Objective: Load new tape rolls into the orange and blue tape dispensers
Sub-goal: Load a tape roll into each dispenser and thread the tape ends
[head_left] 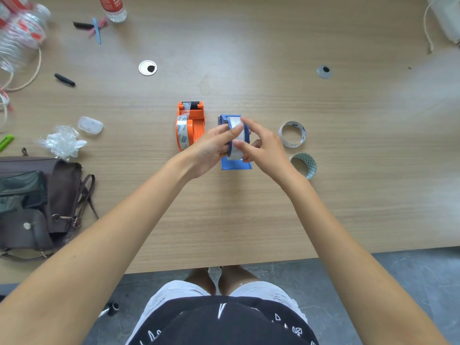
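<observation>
Wood-grain bench (249,207) carries a brown bag (37,202) at its left edge, with bare room toward the near edge. Mid-bench the orange dispenser (190,123) holds a roll; touching nothing, the blue dispenser (236,165) stands just beside it. Both hands, left (211,150) and right (263,148), pinch its clear tape roll (236,135). Two spare rolls (292,134) lie nearby.

Little can be read. The tape roll (182,131) in the orange dispenser (193,122), just left of the gripping hands, bears small print too blurred to read. The bottle (112,6) far up-left has a red label with illegible white characters.
</observation>
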`<state>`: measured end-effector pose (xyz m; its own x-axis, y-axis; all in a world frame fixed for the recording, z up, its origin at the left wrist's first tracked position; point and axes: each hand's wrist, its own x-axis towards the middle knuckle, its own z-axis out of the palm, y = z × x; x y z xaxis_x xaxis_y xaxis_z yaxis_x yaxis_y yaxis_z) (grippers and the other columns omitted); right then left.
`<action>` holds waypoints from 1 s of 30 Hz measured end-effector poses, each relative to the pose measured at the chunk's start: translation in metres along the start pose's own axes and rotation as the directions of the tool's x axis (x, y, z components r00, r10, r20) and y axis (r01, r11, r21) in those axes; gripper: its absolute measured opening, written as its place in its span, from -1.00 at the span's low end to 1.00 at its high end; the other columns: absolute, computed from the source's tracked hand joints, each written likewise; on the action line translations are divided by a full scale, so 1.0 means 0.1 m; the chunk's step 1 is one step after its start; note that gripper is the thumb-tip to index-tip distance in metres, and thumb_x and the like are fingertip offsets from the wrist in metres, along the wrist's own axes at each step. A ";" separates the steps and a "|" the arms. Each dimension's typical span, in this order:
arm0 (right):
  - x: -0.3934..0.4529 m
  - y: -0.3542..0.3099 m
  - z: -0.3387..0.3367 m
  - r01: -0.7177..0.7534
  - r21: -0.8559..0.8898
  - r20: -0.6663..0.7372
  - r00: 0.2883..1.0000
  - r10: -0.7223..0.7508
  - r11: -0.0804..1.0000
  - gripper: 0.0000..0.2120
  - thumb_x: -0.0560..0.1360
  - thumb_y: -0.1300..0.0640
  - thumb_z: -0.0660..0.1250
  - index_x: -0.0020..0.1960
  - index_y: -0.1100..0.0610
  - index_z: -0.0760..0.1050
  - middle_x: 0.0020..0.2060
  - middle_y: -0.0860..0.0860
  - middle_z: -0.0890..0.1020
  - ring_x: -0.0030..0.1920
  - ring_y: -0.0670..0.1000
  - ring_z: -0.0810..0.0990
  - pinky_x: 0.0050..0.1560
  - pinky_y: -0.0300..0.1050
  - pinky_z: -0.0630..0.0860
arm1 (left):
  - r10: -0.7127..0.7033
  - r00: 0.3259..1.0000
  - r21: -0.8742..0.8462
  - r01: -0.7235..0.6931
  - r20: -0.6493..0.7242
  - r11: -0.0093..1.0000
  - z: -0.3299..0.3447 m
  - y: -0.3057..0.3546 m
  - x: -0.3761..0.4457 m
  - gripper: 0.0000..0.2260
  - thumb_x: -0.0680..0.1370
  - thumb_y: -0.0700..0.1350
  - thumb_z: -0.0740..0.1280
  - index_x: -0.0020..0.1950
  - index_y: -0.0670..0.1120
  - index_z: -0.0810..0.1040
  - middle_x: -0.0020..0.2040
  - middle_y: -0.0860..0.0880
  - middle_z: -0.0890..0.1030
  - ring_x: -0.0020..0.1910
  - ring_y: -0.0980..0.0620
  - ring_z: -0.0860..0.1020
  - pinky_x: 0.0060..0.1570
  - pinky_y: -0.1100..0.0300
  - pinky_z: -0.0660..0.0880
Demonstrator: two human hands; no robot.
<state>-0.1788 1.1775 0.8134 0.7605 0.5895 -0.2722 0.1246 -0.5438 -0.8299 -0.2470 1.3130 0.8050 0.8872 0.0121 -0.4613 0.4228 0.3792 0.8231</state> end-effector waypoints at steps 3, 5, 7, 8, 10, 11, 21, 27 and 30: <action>0.05 0.04 -0.06 -0.007 0.051 -0.007 1.000 0.008 0.999 -0.55 0.52 0.08 0.33 0.40 0.02 0.40 0.12 0.04 0.50 -0.19 0.12 0.61 -0.15 -0.13 0.59 | 0.017 0.996 0.012 -0.019 0.089 1.000 -0.05 0.00 -0.03 -0.63 0.58 -0.19 0.29 0.39 -0.15 0.40 0.25 -0.22 0.56 0.21 -0.13 0.56 0.27 0.11 0.44; 0.10 0.05 -0.06 -0.001 0.028 -0.049 0.999 0.003 1.000 -0.59 0.54 0.07 0.32 0.38 0.03 0.43 0.08 -0.01 0.43 -0.15 0.03 0.52 -0.06 -0.23 0.49 | -0.005 0.995 0.007 0.005 0.095 1.000 -0.06 -0.01 -0.02 -0.56 0.55 -0.32 0.29 0.42 -0.13 0.36 0.30 -0.19 0.55 0.29 -0.08 0.52 0.36 0.08 0.36; 0.12 0.03 -0.05 0.037 0.024 -0.062 0.997 -0.035 0.999 -0.60 0.54 0.11 0.32 0.37 0.05 0.44 0.10 -0.04 0.39 -0.11 -0.12 0.46 -0.05 -0.46 0.39 | -0.019 0.996 0.003 0.019 0.084 1.000 -0.06 -0.02 -0.02 -0.51 0.52 -0.39 0.27 0.43 -0.12 0.34 0.31 -0.16 0.55 0.30 -0.06 0.51 0.39 0.04 0.32; 0.13 0.02 -0.05 0.065 0.027 -0.055 0.996 -0.064 0.998 -0.60 0.53 0.15 0.32 0.36 0.06 0.44 0.13 -0.05 0.39 -0.05 -0.14 0.46 -0.04 -0.49 0.38 | -0.022 0.997 0.009 0.022 0.078 1.000 -0.05 -0.03 -0.02 -0.50 0.52 -0.41 0.26 0.43 -0.12 0.34 0.30 -0.15 0.55 0.30 -0.05 0.51 0.39 0.04 0.33; 0.17 0.01 -0.04 0.103 0.013 -0.041 0.994 -0.103 0.995 -0.63 0.51 0.17 0.33 0.31 0.09 0.50 0.20 -0.05 0.45 0.17 -0.07 0.46 0.10 -0.34 0.42 | -0.025 0.997 0.020 0.023 0.070 1.000 -0.04 -0.01 -0.03 -0.50 0.52 -0.42 0.24 0.43 -0.12 0.34 0.30 -0.15 0.55 0.29 -0.06 0.52 0.38 0.05 0.34; 0.19 0.00 -0.04 0.109 0.002 -0.045 0.993 -0.109 0.994 -0.67 0.50 0.17 0.34 0.27 0.10 0.54 0.19 -0.05 0.48 0.23 -0.03 0.46 0.16 -0.20 0.44 | -0.023 0.997 0.022 0.022 0.068 1.000 -0.03 0.00 -0.04 -0.50 0.52 -0.42 0.23 0.43 -0.12 0.34 0.30 -0.17 0.55 0.29 -0.07 0.52 0.39 0.04 0.33; 0.24 -0.15 -0.05 0.095 -0.017 -0.207 0.974 -0.097 0.995 -0.87 0.47 0.26 0.34 -0.06 0.23 0.67 -0.17 0.01 0.65 -0.13 -0.06 0.57 -0.10 -0.27 0.46 | 0.008 1.000 0.114 -0.006 -0.020 0.993 0.06 0.02 -0.05 -0.63 0.55 -0.08 0.34 0.34 -0.16 0.45 0.24 -0.21 0.58 0.25 -0.14 0.55 0.30 -0.04 0.41; 0.23 -0.17 -0.09 0.103 -0.047 -0.181 0.977 -0.110 0.994 -0.88 0.46 0.23 0.39 -0.07 0.26 0.65 -0.15 0.01 0.61 -0.22 -0.08 0.58 -0.20 -0.35 0.52 | 0.013 0.994 0.174 0.006 -0.107 0.985 0.08 0.04 -0.08 -0.70 0.57 0.00 0.29 0.22 -0.14 0.55 0.11 -0.08 0.66 0.11 -0.01 0.62 0.08 0.15 0.54; 0.19 -0.15 -0.09 0.119 -0.012 -0.157 0.980 -0.119 0.993 -0.89 0.44 0.26 0.41 -0.09 0.29 0.65 -0.11 0.07 0.59 -0.25 -0.17 0.54 -0.30 -0.46 0.49 | -0.011 0.992 0.226 0.038 -0.122 0.973 0.04 0.04 -0.10 -0.66 0.53 0.02 0.33 0.24 -0.12 0.54 0.11 -0.06 0.67 0.14 -0.04 0.62 0.18 0.05 0.50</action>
<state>-0.1608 1.1914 0.8252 0.8310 0.5488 -0.0910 0.2218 -0.4769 -0.8505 -0.2534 1.3107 0.8144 0.8534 0.1210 -0.5070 0.4872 0.1607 0.8584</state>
